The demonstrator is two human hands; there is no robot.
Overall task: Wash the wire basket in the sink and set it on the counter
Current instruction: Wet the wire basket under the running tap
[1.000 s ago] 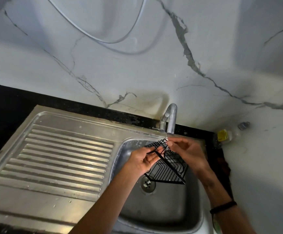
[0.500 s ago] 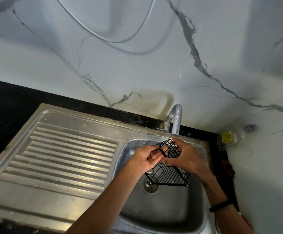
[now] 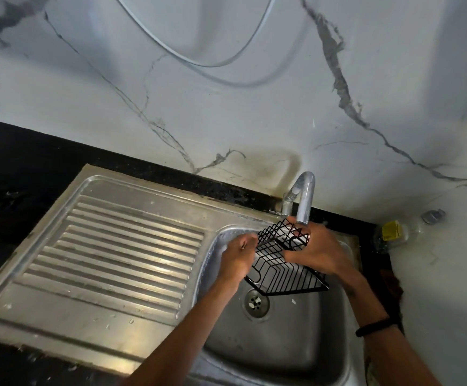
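Hands, two: left hand (image 3: 236,256) and right hand (image 3: 314,253) both grip one black triangular wire basket (image 3: 281,270), held at frame centre over the steel sink basin (image 3: 282,349) beneath one curved metal tap (image 3: 304,196). Right fingertips are hidden behind the wires.

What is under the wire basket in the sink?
Under the wire basket is the sink basin with its drain. The basin floor behind the right hand is covered.
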